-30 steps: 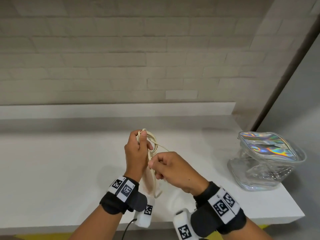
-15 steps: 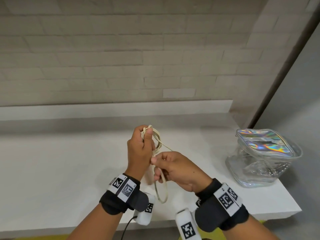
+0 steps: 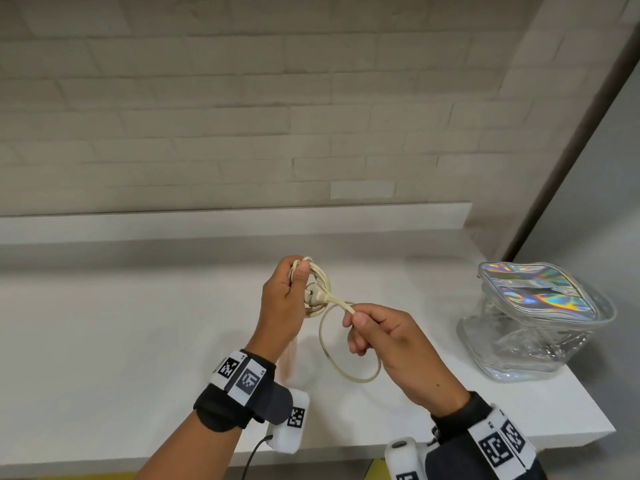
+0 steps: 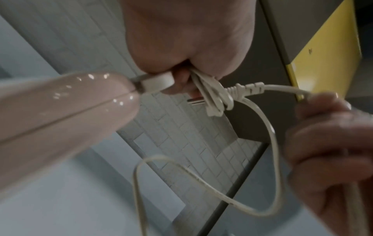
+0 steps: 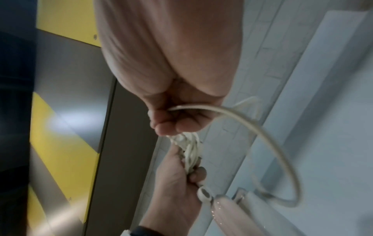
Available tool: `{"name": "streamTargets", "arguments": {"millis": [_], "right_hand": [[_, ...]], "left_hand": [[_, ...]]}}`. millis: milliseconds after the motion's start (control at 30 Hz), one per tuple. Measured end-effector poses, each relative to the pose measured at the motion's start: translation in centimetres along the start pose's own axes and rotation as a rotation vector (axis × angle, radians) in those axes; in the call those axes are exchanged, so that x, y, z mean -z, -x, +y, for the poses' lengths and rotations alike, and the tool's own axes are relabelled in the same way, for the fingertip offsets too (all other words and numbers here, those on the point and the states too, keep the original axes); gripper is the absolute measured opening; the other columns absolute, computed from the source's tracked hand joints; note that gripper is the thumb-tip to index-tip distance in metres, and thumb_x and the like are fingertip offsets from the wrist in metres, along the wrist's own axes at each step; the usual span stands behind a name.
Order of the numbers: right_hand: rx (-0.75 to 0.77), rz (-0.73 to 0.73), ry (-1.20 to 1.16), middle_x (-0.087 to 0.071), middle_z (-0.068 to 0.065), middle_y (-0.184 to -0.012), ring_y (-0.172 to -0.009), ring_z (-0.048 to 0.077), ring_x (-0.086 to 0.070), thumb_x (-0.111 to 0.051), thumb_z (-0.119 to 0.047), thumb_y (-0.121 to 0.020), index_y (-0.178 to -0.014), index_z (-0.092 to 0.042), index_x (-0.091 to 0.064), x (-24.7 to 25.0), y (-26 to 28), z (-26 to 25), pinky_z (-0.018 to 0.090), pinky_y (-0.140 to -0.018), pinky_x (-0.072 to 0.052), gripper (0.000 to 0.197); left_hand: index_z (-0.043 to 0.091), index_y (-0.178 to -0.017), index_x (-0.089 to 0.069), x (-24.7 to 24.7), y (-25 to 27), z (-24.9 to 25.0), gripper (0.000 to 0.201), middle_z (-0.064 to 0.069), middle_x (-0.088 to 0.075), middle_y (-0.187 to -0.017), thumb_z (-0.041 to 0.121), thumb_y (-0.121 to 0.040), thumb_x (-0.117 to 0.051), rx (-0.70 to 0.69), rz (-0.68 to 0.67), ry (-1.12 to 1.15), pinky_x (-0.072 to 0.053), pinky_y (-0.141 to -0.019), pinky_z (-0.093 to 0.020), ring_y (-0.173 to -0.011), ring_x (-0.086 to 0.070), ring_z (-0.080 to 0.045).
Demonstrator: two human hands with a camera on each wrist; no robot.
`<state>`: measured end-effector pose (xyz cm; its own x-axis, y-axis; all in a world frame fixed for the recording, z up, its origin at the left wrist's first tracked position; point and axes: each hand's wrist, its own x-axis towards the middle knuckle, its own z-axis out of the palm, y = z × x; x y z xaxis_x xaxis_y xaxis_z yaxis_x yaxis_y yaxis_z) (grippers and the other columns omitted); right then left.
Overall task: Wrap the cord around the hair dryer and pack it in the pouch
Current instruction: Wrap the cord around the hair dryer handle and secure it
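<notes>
My left hand [image 3: 291,292] grips a bundle of cream cord coils [image 3: 320,278] together with the pale pink hair dryer [image 4: 60,115], which hangs below the fist and is mostly hidden in the head view. The plug [image 3: 313,292] pokes out through the coils. My right hand [image 3: 377,327] pinches the cord just behind the plug [image 4: 248,90], to the right of the bundle. A loose loop of cord [image 3: 346,358] hangs under my right hand. The clear pouch [image 3: 533,320] with an iridescent top stands on the white counter at the right.
The white counter [image 3: 121,341] runs along a pale brick wall with a low ledge [image 3: 225,223] behind. Its right end lies just past the pouch, beside a grey panel [image 3: 595,188].
My right hand has moved right and away from the bundle, drawing the plug end through the coils. The hanging loop has swung under the right hand.
</notes>
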<state>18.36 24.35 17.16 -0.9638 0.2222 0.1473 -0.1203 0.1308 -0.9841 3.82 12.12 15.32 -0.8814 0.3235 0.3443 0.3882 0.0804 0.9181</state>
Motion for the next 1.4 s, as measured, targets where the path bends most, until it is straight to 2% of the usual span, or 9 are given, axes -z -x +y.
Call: {"name": "streamTargets", "arguments": {"millis": [167, 367, 467, 667, 800, 933, 1033, 1267, 1400], "right_hand": [[-0.016, 0.034, -0.123, -0.052, -0.005, -0.063, -0.070, 0.018, -0.051, -0.053, -0.044, -0.088, -0.085, -0.017, -0.066, 2.0, 0.5, 2.4, 0.029, -0.074, -0.041, 0.030], [-0.127, -0.115, -0.722, -0.041, -0.003, -0.058, -0.054, 0.012, -0.043, -0.080, -0.040, -0.074, -0.081, -0.013, -0.066, 2.7, 1.3, 3.7, 0.023, -0.062, -0.042, 0.032], [-0.078, -0.127, -0.582, -0.043, -0.004, -0.061, -0.059, 0.012, -0.045, -0.075, -0.045, -0.078, -0.083, -0.015, -0.066, 2.9, 0.8, 3.1, 0.023, -0.067, -0.042, 0.031], [-0.063, -0.065, -0.915, -0.044, -0.005, -0.061, -0.059, 0.012, -0.047, -0.072, -0.035, -0.082, -0.085, -0.017, -0.064, 2.6, -0.1, 3.9, 0.028, -0.071, -0.048, 0.020], [-0.141, 0.144, -1.109, -0.039, -0.006, -0.061, -0.053, 0.009, -0.041, -0.041, -0.025, -0.098, -0.084, -0.018, -0.058, 4.4, -0.7, 5.3, 0.023, -0.058, -0.044, 0.023], [-0.341, 0.383, -0.499, -0.038, 0.000, -0.061, -0.054, 0.013, -0.041, -0.036, -0.011, -0.101, -0.088, -0.011, -0.055, 6.3, -1.7, 7.6, 0.025, -0.055, -0.039, 0.023], [-0.414, 0.356, 0.013, -0.048, 0.004, -0.063, -0.060, 0.017, -0.048, -0.041, -0.010, -0.098, -0.095, -0.005, -0.064, 5.7, -2.9, 9.8, 0.027, -0.059, -0.041, 0.024], [-0.474, 0.207, 0.343, -0.052, 0.003, -0.066, -0.065, 0.019, -0.050, -0.042, -0.008, -0.093, -0.062, -0.013, -0.049, 3.7, -5.2, 10.4, 0.027, -0.065, -0.038, 0.032], [-0.235, 0.258, 0.570, -0.051, -0.011, -0.108, -0.101, 0.007, -0.048, -0.039, -0.031, -0.101, -0.114, -0.023, -0.060, 1.5, -4.7, 6.4, 0.027, -0.094, -0.040, 0.026]], "left_hand": [[0.027, -0.117, -0.060, -0.3, 0.2, 0.3, 0.022, 0.004, -0.072, -0.098, 0.026, -0.100, -0.046, 0.069, -0.146, 0.098, -0.050, -0.073, -0.015, -0.085, -0.066, -0.008], [0.025, -0.107, -0.060, -1.4, 1.2, 0.8, 0.019, 0.006, -0.060, -0.082, 0.029, -0.102, -0.042, 0.069, -0.290, 0.049, -0.045, -0.069, -0.019, -0.070, -0.054, -0.004], [0.026, -0.106, -0.055, -1.5, 1.6, 1.1, 0.020, 0.010, -0.057, -0.082, 0.034, -0.102, -0.037, 0.084, -0.333, 0.015, -0.044, -0.069, -0.018, -0.070, -0.052, 0.000], [0.020, -0.099, -0.058, -2.3, 2.1, 1.1, 0.022, 0.001, -0.059, -0.085, 0.030, -0.103, -0.039, 0.290, -0.154, 0.197, -0.043, -0.055, -0.020, -0.071, -0.053, -0.012], [0.017, -0.092, -0.061, -0.6, 1.2, 0.6, 0.026, 0.000, -0.056, -0.078, 0.027, -0.103, -0.039, 0.454, -0.001, 0.386, -0.040, -0.060, -0.025, -0.068, -0.049, -0.016], [0.016, -0.095, -0.055, -0.2, 1.7, 1.1, 0.023, 0.003, -0.053, -0.077, 0.027, -0.103, -0.037, 0.231, -0.117, 0.140, -0.038, -0.055, -0.020, -0.062, -0.043, -0.008], [0.019, -0.098, -0.054, -1.2, 2.1, 1.2, 0.020, 0.004, -0.056, -0.082, 0.033, -0.101, -0.039, 0.184, -0.186, 0.052, -0.040, -0.057, -0.023, -0.061, -0.043, -0.007], [0.034, -0.108, -0.055, -1.2, 2.1, 0.5, 0.016, 0.001, -0.058, -0.083, 0.032, -0.101, -0.041, 0.124, -0.190, -0.019, -0.040, -0.049, -0.026, -0.052, -0.041, -0.007], [0.028, -0.098, -0.055, -1.5, 2.2, 0.3, 0.014, -0.002, -0.059, -0.080, 0.028, -0.102, -0.041, 0.081, -0.103, -0.057, -0.039, -0.046, -0.012, -0.056, -0.046, -0.002]]}}
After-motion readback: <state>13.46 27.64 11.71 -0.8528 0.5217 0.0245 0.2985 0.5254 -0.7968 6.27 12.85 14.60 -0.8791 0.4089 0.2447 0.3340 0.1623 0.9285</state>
